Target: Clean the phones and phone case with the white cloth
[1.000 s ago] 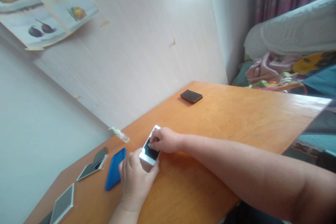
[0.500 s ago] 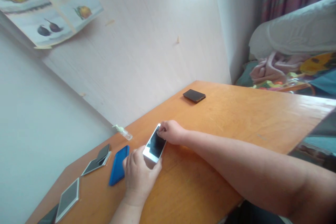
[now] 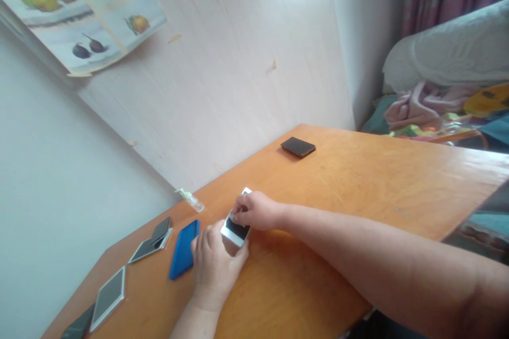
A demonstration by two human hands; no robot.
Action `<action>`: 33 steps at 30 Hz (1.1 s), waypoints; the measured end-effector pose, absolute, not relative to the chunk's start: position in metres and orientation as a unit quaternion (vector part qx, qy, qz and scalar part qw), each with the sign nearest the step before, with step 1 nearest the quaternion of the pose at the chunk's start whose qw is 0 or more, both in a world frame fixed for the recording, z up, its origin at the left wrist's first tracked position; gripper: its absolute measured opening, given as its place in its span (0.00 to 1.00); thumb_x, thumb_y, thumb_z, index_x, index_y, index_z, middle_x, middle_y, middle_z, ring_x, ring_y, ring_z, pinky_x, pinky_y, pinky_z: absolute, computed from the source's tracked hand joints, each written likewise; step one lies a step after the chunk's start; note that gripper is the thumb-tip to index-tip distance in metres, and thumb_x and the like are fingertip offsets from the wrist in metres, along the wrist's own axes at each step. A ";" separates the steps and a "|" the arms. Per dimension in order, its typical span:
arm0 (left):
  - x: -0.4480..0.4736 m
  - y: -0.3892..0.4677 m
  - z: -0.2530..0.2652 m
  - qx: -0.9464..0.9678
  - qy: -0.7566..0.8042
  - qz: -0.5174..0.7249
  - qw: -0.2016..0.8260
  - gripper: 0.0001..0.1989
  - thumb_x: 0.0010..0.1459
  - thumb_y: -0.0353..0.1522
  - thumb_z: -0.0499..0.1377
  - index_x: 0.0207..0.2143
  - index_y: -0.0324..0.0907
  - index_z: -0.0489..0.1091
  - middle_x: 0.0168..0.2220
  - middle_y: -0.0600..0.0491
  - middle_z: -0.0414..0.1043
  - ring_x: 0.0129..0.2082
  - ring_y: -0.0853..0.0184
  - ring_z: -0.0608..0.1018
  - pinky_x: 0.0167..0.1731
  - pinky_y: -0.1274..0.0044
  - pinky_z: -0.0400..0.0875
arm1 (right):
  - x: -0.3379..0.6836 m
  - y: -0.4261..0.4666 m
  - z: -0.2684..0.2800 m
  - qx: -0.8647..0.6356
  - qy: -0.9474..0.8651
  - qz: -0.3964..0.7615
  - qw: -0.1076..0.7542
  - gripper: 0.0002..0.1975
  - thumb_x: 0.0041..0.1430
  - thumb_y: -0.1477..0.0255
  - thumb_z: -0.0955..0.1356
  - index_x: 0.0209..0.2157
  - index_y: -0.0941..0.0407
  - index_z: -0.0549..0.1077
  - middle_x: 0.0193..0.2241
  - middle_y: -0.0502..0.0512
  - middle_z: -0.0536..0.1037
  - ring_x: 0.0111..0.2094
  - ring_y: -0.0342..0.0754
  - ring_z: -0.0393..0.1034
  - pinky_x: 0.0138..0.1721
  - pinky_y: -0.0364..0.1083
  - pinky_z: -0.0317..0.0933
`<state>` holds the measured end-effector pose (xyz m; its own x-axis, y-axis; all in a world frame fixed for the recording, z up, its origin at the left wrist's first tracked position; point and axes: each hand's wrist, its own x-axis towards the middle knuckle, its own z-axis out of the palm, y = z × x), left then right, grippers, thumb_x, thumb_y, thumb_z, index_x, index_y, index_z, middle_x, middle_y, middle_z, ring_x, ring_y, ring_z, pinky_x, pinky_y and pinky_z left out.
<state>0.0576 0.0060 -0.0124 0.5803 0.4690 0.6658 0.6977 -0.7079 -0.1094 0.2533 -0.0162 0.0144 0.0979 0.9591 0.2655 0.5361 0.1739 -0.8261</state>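
Note:
A white phone with a dark screen (image 3: pixel 237 229) lies on the orange wooden table (image 3: pixel 350 180). My left hand (image 3: pixel 216 265) grips its near end and steadies it. My right hand (image 3: pixel 256 210) rests on the screen with pinched fingertips pressed against the glass; whether something small is between them I cannot tell. A blue phone (image 3: pixel 184 248) lies just left of my left hand.
Left of the blue phone lie two overlapping dark phones (image 3: pixel 152 238), a silver phone (image 3: pixel 108 299) and another dark one (image 3: pixel 78 324) at the table's edge. A small spray bottle (image 3: pixel 192 201) lies by the wall. A dark phone (image 3: pixel 298 146) sits farther back. Bedding (image 3: pixel 437 63) is piled at right.
My right hand slid from the phone's far end back down toward the middle of the screen, after having moved up it half a second before. My left hand kept its hold.

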 end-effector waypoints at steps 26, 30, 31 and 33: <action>0.059 0.010 -0.013 -0.879 -0.300 -0.329 0.169 0.30 0.50 0.42 0.64 0.51 0.39 0.61 0.42 0.43 0.71 0.45 0.50 0.73 0.47 0.62 0.67 | 0.268 -0.010 0.015 -0.665 -0.532 0.210 0.479 0.06 0.54 0.72 0.68 0.34 0.57 0.76 0.29 0.53 0.79 0.29 0.43 0.71 0.28 0.39 0.60; 0.059 0.010 -0.012 -0.880 -0.308 -0.325 0.160 0.29 0.50 0.43 0.64 0.50 0.39 0.61 0.41 0.43 0.71 0.43 0.51 0.74 0.45 0.63 0.68 | 0.255 -0.017 0.016 -0.611 -0.619 0.225 0.440 0.06 0.51 0.70 0.71 0.32 0.55 0.77 0.28 0.48 0.79 0.29 0.41 0.71 0.27 0.37 0.59; 0.059 0.010 -0.013 -0.880 -0.310 -0.323 0.159 0.28 0.50 0.43 0.64 0.50 0.39 0.61 0.41 0.43 0.71 0.43 0.51 0.74 0.45 0.63 0.68 | 0.256 -0.017 0.016 -0.616 -0.622 0.216 0.432 0.07 0.52 0.69 0.70 0.34 0.55 0.77 0.29 0.49 0.79 0.30 0.42 0.71 0.28 0.37 0.59; 0.058 0.010 -0.013 -0.880 -0.312 -0.320 0.160 0.29 0.50 0.43 0.64 0.50 0.39 0.61 0.42 0.43 0.71 0.44 0.51 0.73 0.46 0.63 0.67 | 0.262 -0.016 0.016 -0.647 -0.604 0.195 0.423 0.09 0.55 0.70 0.67 0.37 0.57 0.76 0.32 0.53 0.79 0.32 0.43 0.72 0.30 0.39 0.60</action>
